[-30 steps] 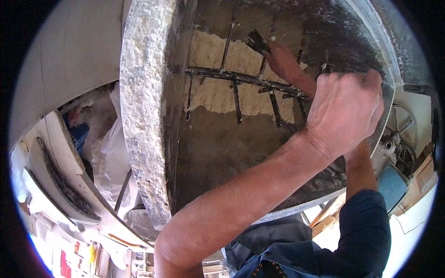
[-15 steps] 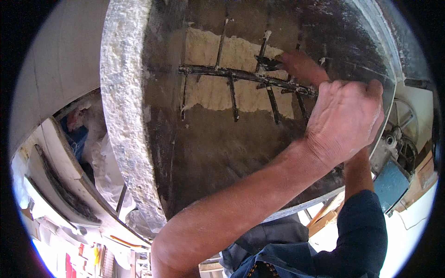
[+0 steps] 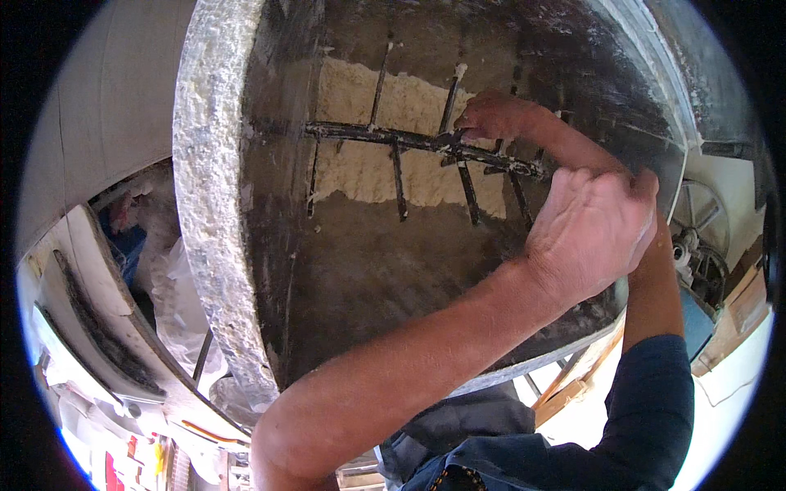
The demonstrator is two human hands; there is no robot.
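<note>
My left hand (image 3: pixel 594 225) is closed at the right of the curved, dark mould-like shell (image 3: pixel 377 278), on something I cannot make out. Behind it, my right hand (image 3: pixel 491 119) reaches into the shell, fingers bent around a small dark tool (image 3: pixel 450 141), partly hidden, at a long black rib (image 3: pixel 372 133) with short cross bars. Under the bars lies a rough band of cream material (image 3: pixel 352 176). The shell's thick left edge (image 3: pixel 209 188) is white and lumpy.
At the left are a pale curved panel (image 3: pixel 106 106), curved white boards (image 3: pixel 90 270) and crumpled plastic sheeting (image 3: pixel 176 311). At the right are metal wheels (image 3: pixel 700 217), a blue metal piece (image 3: pixel 698 317) and wooden pieces (image 3: pixel 741 307). Cluttered items show at the lower left.
My right hand has moved down along the cross bars to the long rib, taking the dark tool with it. My left hand has shifted slightly down and left. The shell sits farther left in view.
</note>
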